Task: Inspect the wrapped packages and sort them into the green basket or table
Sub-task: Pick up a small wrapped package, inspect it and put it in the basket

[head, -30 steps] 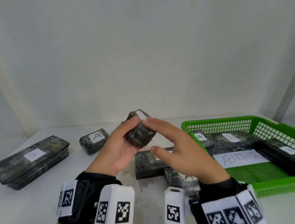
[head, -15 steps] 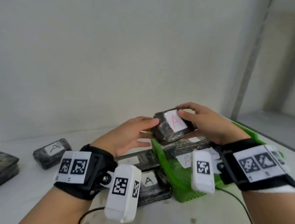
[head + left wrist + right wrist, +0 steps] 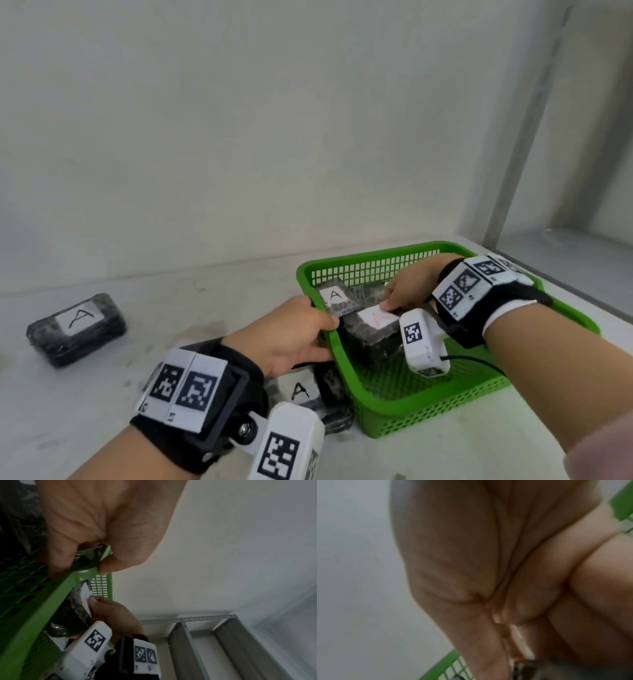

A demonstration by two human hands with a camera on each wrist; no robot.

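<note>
A dark wrapped package with a red "A" label [image 3: 371, 330] sits low inside the green basket [image 3: 376, 255], near its left wall. My right hand [image 3: 397, 296] holds it from above, fingers curled over the label's far edge. My left hand [image 3: 318, 329] pinches the basket's left rim between thumb and fingers. The left wrist view shows that pinch on the rim [image 3: 51, 595], with my left hand [image 3: 96, 563] above it and my right hand [image 3: 113, 615] on the package [image 3: 72, 612]. In the right wrist view only a blurred palm and bits of green basket [image 3: 447, 661] are visible.
Another package with a black "A" [image 3: 335, 298] lies in the basket's far left corner. On the white table [image 3: 171, 308], one "A" package [image 3: 77, 327] lies far left and another [image 3: 301, 394] against the basket's front left, beside my left wrist. A wall stands behind.
My right hand has lowered the red-A package from above the basket down into it. My left hand has let go of the package and taken hold of the basket's rim.
</note>
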